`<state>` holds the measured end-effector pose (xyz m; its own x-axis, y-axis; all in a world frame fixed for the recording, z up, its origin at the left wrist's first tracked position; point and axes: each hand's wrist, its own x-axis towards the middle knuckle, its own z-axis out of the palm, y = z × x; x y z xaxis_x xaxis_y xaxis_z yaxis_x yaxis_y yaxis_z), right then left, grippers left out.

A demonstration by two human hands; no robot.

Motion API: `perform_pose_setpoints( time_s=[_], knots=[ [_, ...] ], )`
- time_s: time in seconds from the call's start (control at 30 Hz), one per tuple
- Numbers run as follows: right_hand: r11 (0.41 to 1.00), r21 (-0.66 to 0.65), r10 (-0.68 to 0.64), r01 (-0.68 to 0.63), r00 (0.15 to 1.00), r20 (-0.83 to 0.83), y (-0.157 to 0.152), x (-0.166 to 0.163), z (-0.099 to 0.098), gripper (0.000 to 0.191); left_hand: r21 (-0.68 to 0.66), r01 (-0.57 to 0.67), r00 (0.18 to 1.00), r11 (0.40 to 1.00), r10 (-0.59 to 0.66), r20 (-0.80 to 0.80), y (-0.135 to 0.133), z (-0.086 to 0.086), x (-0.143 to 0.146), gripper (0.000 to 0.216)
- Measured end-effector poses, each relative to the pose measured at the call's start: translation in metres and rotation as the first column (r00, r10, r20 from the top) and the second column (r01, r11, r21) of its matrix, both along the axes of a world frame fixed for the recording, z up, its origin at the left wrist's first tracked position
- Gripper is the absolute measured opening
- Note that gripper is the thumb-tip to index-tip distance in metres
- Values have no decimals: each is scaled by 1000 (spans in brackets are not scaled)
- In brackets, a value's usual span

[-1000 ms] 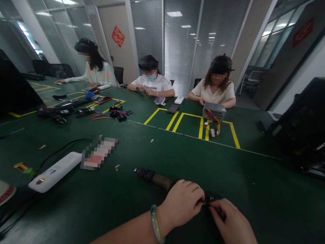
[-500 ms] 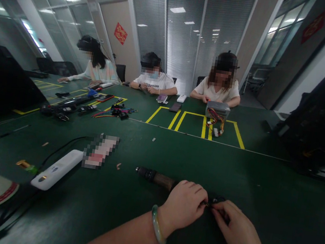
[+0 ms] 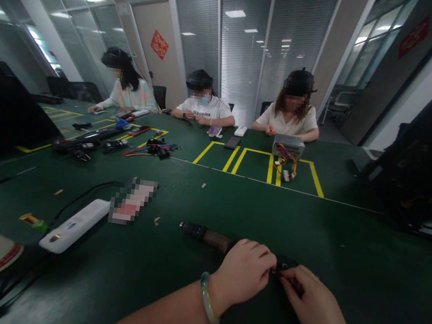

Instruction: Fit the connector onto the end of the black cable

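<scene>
My left hand [image 3: 243, 272], with a green bangle on the wrist, is curled into a pinch low in the middle of the green table [image 3: 233, 208]. My right hand [image 3: 310, 304] meets it fingertip to fingertip, also pinched. Between the fingertips sits a small dark part that I cannot make out. Just behind my left hand lies a dark tool [image 3: 205, 235] with a brown barrel and a black tip pointing left.
A white power bank [image 3: 75, 226] with a black cable lies at the left, beside a blurred-out card [image 3: 132, 202]. Three people sit at the far side. A grey power supply [image 3: 287, 147] with coloured wires stands inside yellow tape marks. A black computer case [image 3: 431, 161] fills the right.
Both hands stay pinched together in the same spot. The view has shifted only slightly.
</scene>
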<state>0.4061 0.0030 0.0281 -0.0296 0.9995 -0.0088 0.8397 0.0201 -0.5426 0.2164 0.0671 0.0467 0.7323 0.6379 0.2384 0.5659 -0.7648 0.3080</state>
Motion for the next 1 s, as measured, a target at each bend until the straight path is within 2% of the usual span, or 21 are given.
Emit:
perform_pose_setpoints(
  time_s=[0.37,0.77,0.83,0.93,1.0],
  knots=[
    [999,34,34,-35,999,32,0,1,0,18,-3,-17,1000,1000,17,8,0,-1,2,6],
    [989,116,81,-93,991,103,22,17,2,20,25,-37,999,999,37,27,7,-6,4,6],
    [995,88,42,-51,994,101,20,15,2,20,28,-36,999,999,35,25,7,-6,4,6],
    [996,17,-83,82,995,62,10,3,1,21,27,-35,999,999,34,11,7,-5,4,7],
    [993,4,-115,115,993,40,2,-7,0,20,24,-32,999,999,32,-2,6,-4,4,7]
  ],
)
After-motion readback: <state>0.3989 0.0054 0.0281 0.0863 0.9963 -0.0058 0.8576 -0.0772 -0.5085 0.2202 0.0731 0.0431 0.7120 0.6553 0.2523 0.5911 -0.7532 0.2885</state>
